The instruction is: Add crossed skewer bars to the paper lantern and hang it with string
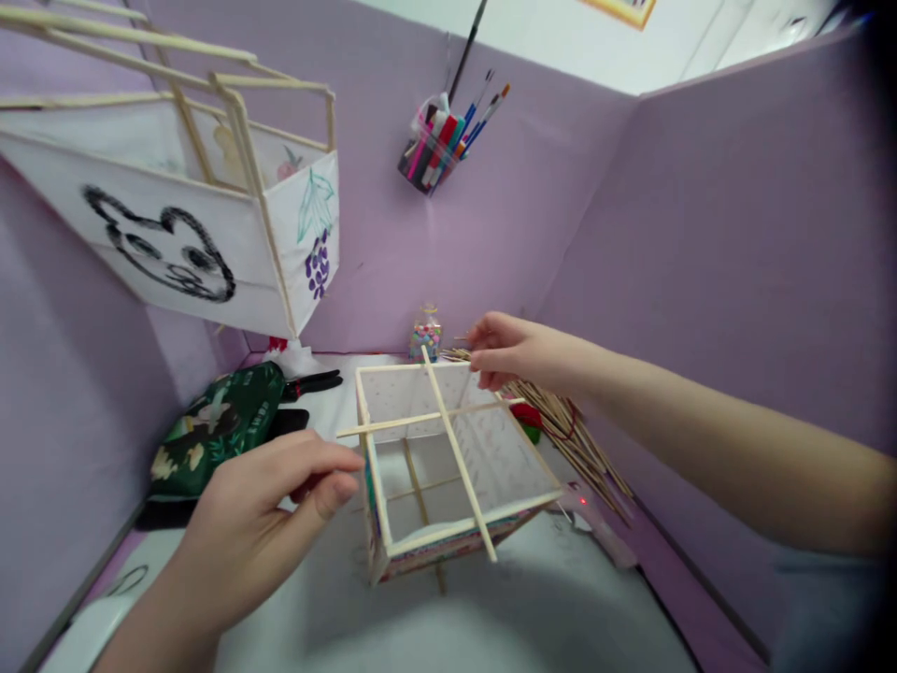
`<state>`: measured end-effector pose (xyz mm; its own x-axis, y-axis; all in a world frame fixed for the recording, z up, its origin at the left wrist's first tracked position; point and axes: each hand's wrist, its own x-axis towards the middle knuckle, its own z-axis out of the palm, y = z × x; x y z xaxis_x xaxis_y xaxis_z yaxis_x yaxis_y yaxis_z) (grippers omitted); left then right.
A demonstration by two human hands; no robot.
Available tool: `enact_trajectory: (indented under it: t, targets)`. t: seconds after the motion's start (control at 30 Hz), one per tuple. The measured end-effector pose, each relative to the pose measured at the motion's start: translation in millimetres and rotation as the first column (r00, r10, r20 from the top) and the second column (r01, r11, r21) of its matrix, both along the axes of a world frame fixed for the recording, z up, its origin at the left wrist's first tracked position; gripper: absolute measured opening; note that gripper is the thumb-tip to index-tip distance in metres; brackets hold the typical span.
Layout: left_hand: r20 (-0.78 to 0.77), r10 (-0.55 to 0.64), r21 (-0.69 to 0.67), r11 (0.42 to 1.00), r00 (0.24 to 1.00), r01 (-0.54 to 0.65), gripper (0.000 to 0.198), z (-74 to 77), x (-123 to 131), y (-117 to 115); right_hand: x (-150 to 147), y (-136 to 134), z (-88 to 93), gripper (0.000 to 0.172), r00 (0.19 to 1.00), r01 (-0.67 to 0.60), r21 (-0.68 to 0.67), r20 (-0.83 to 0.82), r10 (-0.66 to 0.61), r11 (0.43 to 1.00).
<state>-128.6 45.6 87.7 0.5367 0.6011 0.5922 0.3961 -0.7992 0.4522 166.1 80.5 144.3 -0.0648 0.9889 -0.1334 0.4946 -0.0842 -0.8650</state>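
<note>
A box-shaped paper lantern with a wooden stick frame (550, 494) sits on the white table, its open top facing me. Two thin wooden sticks (459, 458) cross over that top, their ends jutting past the rim. Beside the left rim is my left hand (259, 528), thumb and index finger apart, with nothing visible between them. The index fingertip is close to the frame; I cannot tell if it touches. My right hand (508, 350) hovers by the far right corner, fingers loosely bent and apart, with no object visible in them.
A larger paper lantern (259, 252) hangs at the upper left. A pen cup (431, 150) is on the purple wall. Behind stands a jar of colourful bits (426, 336). Wooden sticks (581, 449) and a glue gun (595, 523) lie right; a green bag (224, 421) and pliers (315, 383) lie left.
</note>
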Motion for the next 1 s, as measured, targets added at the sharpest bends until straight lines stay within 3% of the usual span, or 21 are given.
enact_trajectory:
  t: [0.1, 0.2, 0.33, 0.5, 0.6, 0.73, 0.83, 1.0]
  targets:
    - [0.029, 0.023, -0.011, 1.000, 0.999, -0.023, 0.008, 2.3, -2, -2, 33, -46, -1.1, 0.017, 0.998, -0.065, 0.188, -0.008, 0.068, 0.980]
    - [0.073, 0.055, -0.013, 0.998, 0.996, -0.054, 0.006, 6.6, 0, -5, 56, -96, -7.5, 0.010, 0.982, -0.171, 0.322, 0.132, 0.135, 0.931]
    - [-0.028, 0.068, 0.052, 0.996, 0.997, -0.066, 0.008, 27.1, 14, -5, 56, -135, -22.7, 0.013, 0.900, -0.386, 0.467, 0.381, 0.213, 0.795]
    - [-0.334, 0.018, 0.122, 0.992, 0.943, 0.025, 0.022, 63.5, 53, 18, 25, -136, -55.3, 0.035, 0.802, -0.571, 0.666, 0.576, 0.156, 0.481]
    - [-0.524, -0.020, 0.161, 0.979, 0.851, 0.122, 0.031, 72.2, 75, 42, 8, -130, -73.0, 0.042, 0.782, -0.603, 0.710, 0.617, 0.091, 0.364]
    - [-0.713, -0.093, 0.163, 0.942, 0.695, 0.294, 0.043, 66.6, 89, 69, -5, -125, -84.0, 0.041, 0.781, -0.605, 0.741, 0.624, 0.032, 0.292]
    - [-0.776, -0.133, 0.111, 0.933, 0.617, 0.341, 0.051, 58.3, 92, 77, -9, -123, -86.7, 0.038, 0.793, -0.588, 0.762, 0.609, 0.010, 0.272]
    - [-0.788, -0.233, 0.007, 0.923, 0.570, 0.385, 0.053, 50.3, 90, 76, -10, -119, -90.8, 0.035, 0.805, -0.570, 0.782, 0.593, -0.019, 0.254]
